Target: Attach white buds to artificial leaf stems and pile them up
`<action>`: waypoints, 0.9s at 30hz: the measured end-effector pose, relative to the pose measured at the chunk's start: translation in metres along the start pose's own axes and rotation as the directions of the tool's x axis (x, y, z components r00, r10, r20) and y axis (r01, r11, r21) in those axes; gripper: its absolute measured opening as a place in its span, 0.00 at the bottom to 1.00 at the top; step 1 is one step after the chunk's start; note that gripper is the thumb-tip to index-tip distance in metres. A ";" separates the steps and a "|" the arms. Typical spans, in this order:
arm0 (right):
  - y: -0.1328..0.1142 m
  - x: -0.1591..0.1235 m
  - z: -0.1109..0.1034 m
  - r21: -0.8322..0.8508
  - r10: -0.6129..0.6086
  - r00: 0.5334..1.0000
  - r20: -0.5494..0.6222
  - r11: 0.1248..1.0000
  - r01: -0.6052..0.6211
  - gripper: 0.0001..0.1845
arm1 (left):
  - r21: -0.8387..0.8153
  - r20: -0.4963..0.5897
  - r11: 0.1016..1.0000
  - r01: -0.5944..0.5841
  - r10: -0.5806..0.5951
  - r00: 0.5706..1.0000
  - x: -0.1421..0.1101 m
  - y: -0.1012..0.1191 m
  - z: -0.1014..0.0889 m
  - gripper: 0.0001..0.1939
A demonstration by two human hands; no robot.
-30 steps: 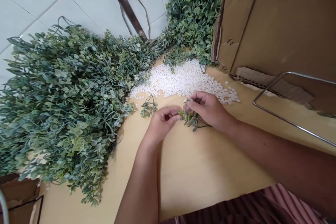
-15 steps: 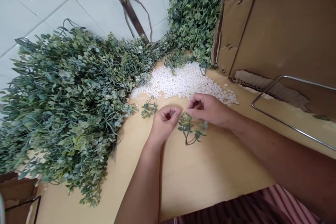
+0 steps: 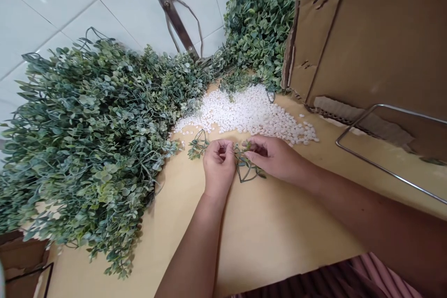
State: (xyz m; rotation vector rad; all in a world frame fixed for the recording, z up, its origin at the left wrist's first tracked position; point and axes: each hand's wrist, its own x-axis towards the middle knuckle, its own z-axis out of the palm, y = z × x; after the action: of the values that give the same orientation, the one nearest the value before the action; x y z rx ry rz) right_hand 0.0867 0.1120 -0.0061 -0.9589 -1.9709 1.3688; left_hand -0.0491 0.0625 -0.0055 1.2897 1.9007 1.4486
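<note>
My left hand (image 3: 220, 162) is closed in a pinch at the upper left of a small artificial leaf sprig (image 3: 241, 178). The sprig has a forked green stem with several leaves, and it hangs just over the tabletop. From the other side, the curled fingers of my right hand (image 3: 271, 157) grip its leaves. Anything small between the fingertips is hidden. Left of my left hand lies another small sprig (image 3: 197, 148). Just beyond both hands spreads a heap of small white plastic pieces (image 3: 240, 109).
A large pile of artificial greenery (image 3: 104, 135) covers the left side, with more greenery (image 3: 261, 23) at the back. Near the tiled wall (image 3: 115, 9) stands a dark metal bar (image 3: 179, 25) with a cord. On the right are a cardboard box (image 3: 380, 32) and a bent metal wire (image 3: 377, 158).
The sprig has shifted slightly left and up, its lower stem now nearer my left hand. My right hand has moved down a little, with its fingers over the leaves.
</note>
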 end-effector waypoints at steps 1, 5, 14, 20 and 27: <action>0.000 0.000 0.001 -0.063 -0.011 1.000 -0.017 0.998 0.010 0.08 | -0.022 0.008 0.999 0.026 -0.025 1.000 0.000 0.000 0.001 0.06; 0.000 -0.001 0.003 -0.182 -0.058 0.997 -0.048 0.982 0.048 0.12 | -0.089 0.110 0.986 0.137 -0.127 0.986 0.006 -0.002 -0.001 0.07; -0.001 0.003 0.005 -0.262 -0.127 0.986 -0.109 0.960 0.095 0.15 | 0.449 0.176 0.881 -0.148 0.075 0.982 0.042 -0.006 0.016 0.08; 0.000 0.005 0.004 -0.242 -0.118 0.989 -0.095 0.966 0.092 0.16 | 0.646 0.230 0.717 -0.263 0.146 0.962 0.048 0.000 0.027 0.09; 0.000 0.006 0.003 -0.250 -0.123 0.985 -0.123 0.964 0.089 0.16 | 0.649 0.265 0.693 -0.314 0.181 0.947 0.043 0.001 0.021 0.09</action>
State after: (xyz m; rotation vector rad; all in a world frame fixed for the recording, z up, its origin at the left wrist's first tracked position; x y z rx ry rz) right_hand 0.0808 0.1147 -0.0073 -1.0116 -2.0849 0.9899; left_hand -0.0528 0.1102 -0.0037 1.9997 2.2924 0.6608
